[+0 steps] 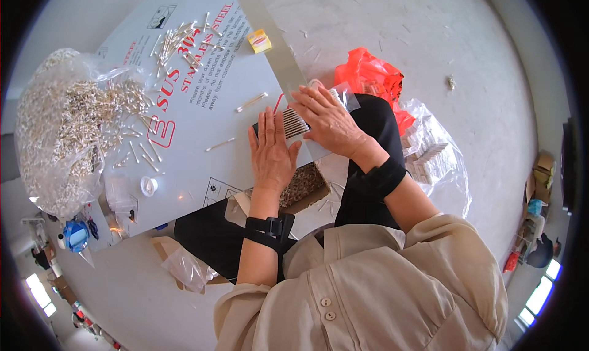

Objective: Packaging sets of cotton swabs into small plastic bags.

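A row of cotton swabs [295, 123] lies side by side at the table's edge, between my two hands. My left hand [272, 155] lies flat against the left end of the row, fingers stretched and together, the thumb apart. Across the right end rests my right hand [331, 125], its fingers extended and covering part of the swabs. White tips and a small clear plastic bag [348, 97] show beyond the right fingers; whether the swabs are inside the bag is partly hidden. A few loose swabs [251, 102] lie just left of my hands.
A large clear bag [58, 130] spills swabs onto the metal-sheet table [202, 161]. A yellow box [259, 41] and a white round container [148, 185] stand there. Below the edge is a cardboard box [307, 188]. At right sit a red bag [371, 72] and a clear bag of packs [429, 148].
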Demonstrator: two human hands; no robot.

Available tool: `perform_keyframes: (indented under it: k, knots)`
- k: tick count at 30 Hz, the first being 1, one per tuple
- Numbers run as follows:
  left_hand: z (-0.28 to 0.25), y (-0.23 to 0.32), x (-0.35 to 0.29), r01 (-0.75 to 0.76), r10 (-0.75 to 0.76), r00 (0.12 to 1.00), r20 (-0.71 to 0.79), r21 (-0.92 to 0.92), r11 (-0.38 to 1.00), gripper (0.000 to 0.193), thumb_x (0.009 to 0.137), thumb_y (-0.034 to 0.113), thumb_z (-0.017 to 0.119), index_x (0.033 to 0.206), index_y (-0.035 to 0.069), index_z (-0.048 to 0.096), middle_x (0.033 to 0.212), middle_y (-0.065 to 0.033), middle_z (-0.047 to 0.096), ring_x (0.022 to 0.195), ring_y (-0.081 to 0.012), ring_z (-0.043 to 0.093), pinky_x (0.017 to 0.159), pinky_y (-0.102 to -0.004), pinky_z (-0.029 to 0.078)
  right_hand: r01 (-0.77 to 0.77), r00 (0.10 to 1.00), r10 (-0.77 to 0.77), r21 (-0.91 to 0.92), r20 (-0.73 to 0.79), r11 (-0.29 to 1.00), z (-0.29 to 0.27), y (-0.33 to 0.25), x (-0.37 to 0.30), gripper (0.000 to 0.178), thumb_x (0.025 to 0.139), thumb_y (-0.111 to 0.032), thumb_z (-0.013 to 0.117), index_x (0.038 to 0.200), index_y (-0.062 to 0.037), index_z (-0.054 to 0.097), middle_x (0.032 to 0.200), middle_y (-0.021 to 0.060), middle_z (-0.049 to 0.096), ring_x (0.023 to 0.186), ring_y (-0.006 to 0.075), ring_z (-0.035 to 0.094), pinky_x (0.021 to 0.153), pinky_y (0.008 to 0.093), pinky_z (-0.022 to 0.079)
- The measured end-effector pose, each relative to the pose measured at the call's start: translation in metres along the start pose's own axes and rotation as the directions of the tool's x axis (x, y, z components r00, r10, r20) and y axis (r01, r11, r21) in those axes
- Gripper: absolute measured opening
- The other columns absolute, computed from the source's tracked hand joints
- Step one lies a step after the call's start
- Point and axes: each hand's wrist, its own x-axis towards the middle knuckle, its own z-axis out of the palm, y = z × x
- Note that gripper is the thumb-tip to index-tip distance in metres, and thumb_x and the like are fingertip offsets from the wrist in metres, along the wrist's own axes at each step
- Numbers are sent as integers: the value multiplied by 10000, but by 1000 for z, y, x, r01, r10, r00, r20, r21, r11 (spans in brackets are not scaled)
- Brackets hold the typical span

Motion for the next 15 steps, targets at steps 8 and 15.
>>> perform_keyframes:
  k: [8, 15]
  knots:
    - [6, 3, 1, -10, 6, 999, 35, 105, 994, 728, 931, 402, 551, 1497, 35, 279, 1584, -141, 207, 1472, -288, 177, 1177, -525, 134, 85, 996, -86, -77, -4, 993, 28, 15, -14, 630, 775, -259, 691, 1356, -95, 513, 1404, 20, 509, 1392, 209, 352, 1180, 464, 214]
    - [6, 0, 0, 16, -26, 997, 70, 139, 990, 748, 930, 401, 552, 1512, 40, 251, 1593, -134, 191, 1478, -279, 165, 1185, -512, 122, -97, 992, 86, -127, -94, 987, 23, 18, -18, 558, 848, -283, 646, 1376, -169, 508, 1460, 94, 435, 1392, 267, 339, 1156, 502, 211]
